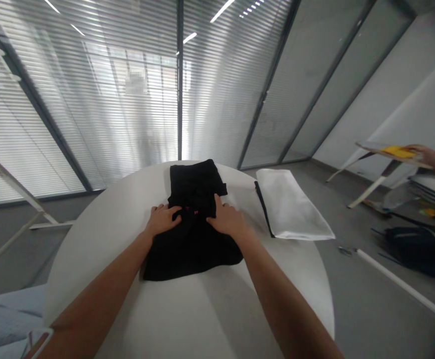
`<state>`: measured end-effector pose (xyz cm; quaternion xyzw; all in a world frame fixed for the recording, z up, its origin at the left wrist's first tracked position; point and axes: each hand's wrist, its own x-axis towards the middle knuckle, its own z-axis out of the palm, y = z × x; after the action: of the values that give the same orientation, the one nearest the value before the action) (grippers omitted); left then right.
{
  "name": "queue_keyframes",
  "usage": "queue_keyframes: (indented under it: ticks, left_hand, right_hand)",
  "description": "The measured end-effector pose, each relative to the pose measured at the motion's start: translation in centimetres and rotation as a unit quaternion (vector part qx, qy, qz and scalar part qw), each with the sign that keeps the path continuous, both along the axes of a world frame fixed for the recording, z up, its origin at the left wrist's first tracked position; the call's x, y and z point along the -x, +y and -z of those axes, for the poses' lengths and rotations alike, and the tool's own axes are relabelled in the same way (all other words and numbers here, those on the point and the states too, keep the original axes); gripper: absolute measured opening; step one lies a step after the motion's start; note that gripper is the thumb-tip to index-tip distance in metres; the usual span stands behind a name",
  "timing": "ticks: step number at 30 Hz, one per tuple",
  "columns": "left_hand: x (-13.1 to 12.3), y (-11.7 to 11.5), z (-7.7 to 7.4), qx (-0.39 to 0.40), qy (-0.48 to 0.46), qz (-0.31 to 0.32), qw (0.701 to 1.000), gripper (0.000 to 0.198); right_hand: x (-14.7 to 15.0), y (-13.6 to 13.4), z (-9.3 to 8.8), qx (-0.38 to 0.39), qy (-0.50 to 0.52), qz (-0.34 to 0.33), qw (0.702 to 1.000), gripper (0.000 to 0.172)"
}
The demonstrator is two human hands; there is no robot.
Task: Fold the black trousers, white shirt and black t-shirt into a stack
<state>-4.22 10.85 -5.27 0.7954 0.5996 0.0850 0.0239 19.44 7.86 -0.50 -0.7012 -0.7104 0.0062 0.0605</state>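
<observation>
A black garment (193, 249) lies partly folded on a round white table (94, 239), its wider part toward me and a narrower folded part at the back. Small pink marks show near its middle. At the left edge of the fold, my left hand (164, 218) is closed on the cloth, thumb pointing inward. On the right edge, my right hand (227, 218) grips the same cloth with thumb and fingers. Some fingertips are hidden by the fabric.
Folded white cloth (292, 204) with a black edge lies at the table's right. A glass wall with blinds stands behind. Far right, another person's hand (432, 158) touches yellow cloth (399, 151) on a separate table. A white pole (404, 286) lies on the floor.
</observation>
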Motion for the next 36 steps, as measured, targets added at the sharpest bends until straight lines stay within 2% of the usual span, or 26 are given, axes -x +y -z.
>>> queue_keyframes:
  ticks: [5,10,13,16,20,26,31,36]
  left_hand:
    - [-0.1,-0.3,-0.2,-0.004,-0.014,-0.009,1.000,0.045]
    - [-0.5,-1.3,-0.6,-0.008,-0.020,-0.026,0.999,0.045]
    - [-1.1,-2.8,-0.8,0.005,-0.040,-0.072,0.997,0.047]
    - [-1.8,-4.8,-1.0,0.017,-0.088,-0.110,0.990,0.045]
    - [-2.1,-7.1,-1.1,0.019,-0.168,-0.091,0.981,0.042]
    - [-1.3,-8.3,-0.8,0.023,-0.296,-0.100,0.950,0.041]
    - [-1.2,-8.7,-1.1,0.011,-0.261,-0.048,0.964,0.040]
    - [-1.5,-9.0,-1.3,0.008,-0.167,-0.024,0.986,0.042]
  right_hand:
    - [1.9,-3.7,2.0,-0.080,0.013,0.028,0.996,0.075]
    - [2.0,-5.0,3.1,-0.157,0.014,0.000,0.988,0.066]
    - [1.8,-5.2,3.4,-0.163,0.026,-0.012,0.986,0.063]
    - [1.5,-5.3,3.5,-0.156,0.052,-0.012,0.986,0.057]
    - [1.2,-5.5,3.2,-0.152,0.084,-0.019,0.985,0.048]
    - [1.4,-7.0,2.0,-0.172,0.125,-0.011,0.977,0.037]
    - [2.4,-8.8,1.3,-0.174,0.142,-0.011,0.974,0.034]
    - [2.7,-9.7,2.3,-0.172,0.134,-0.045,0.975,0.032]
